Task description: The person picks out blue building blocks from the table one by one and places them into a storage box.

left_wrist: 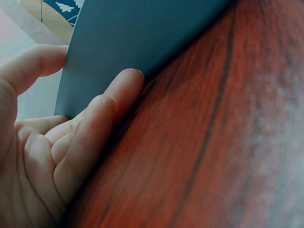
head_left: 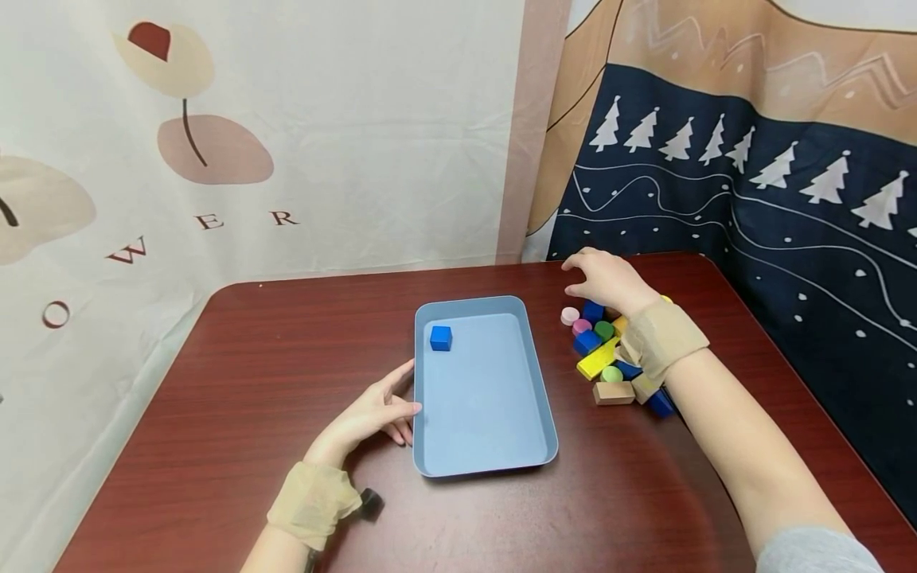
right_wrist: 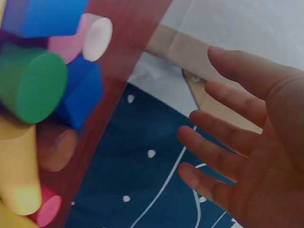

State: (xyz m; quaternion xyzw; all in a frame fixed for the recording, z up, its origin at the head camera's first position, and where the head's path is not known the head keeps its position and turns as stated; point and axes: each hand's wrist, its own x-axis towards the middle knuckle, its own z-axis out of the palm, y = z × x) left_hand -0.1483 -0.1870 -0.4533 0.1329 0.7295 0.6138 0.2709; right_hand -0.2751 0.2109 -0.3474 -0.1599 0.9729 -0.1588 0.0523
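Observation:
A light blue tray (head_left: 487, 430) lies on the table with one blue cube (head_left: 441, 338) inside, near its far left corner. My left hand (head_left: 376, 410) touches the tray's left side, and in the left wrist view its fingertips (left_wrist: 128, 83) rest against the outer wall. To the right of the tray is a pile of coloured blocks, with a green cylinder (right_wrist: 40, 85) and a blue cube (right_wrist: 80, 92) among them. My right hand (head_left: 609, 278) is raised over the pile's far end, its fingers apart and holding nothing. The wrist and forearm hide part of the pile.
The dark red wooden table (head_left: 286, 358) carries everything. Within the pile lie a yellow block (head_left: 598, 360), a plain wooden block (head_left: 613, 393) and a pale pink cylinder (head_left: 569, 316). A pale printed cloth (head_left: 358, 159) and a navy tree-patterned cloth (head_left: 824, 278) hang behind the table.

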